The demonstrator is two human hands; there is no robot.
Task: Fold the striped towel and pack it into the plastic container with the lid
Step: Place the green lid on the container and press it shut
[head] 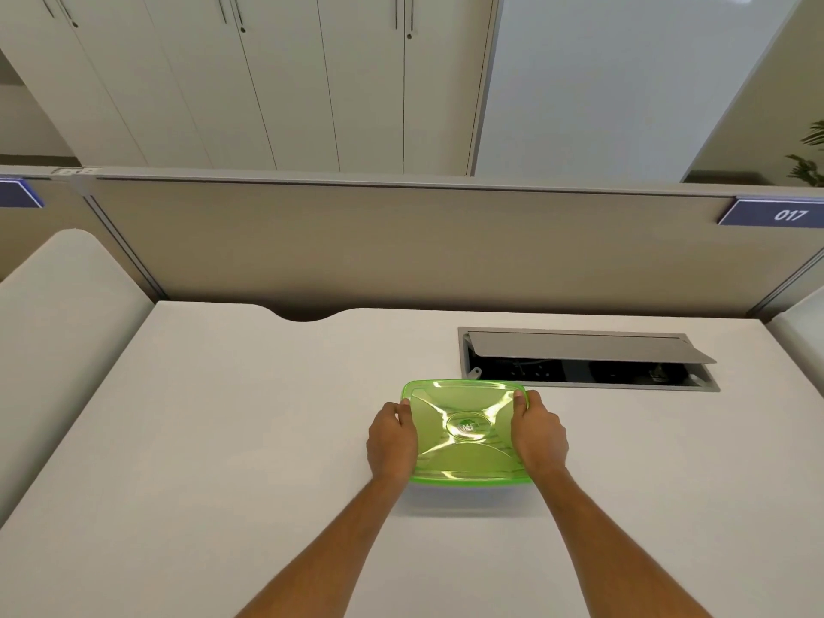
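Note:
A plastic container with a translucent green lid point(466, 432) sits on the white desk point(223, 439), a little right of centre. My left hand point(391, 441) grips the lid's left edge and my right hand point(539, 437) grips its right edge, fingers curled over the rim. The lid covers the container, so I cannot see what is inside. No striped towel shows anywhere in view.
Just behind the container, an open cable hatch point(588, 361) with a raised grey flap is set into the desk. A beige partition point(401, 247) runs along the desk's far edge. White cabinets point(267, 82) stand beyond it.

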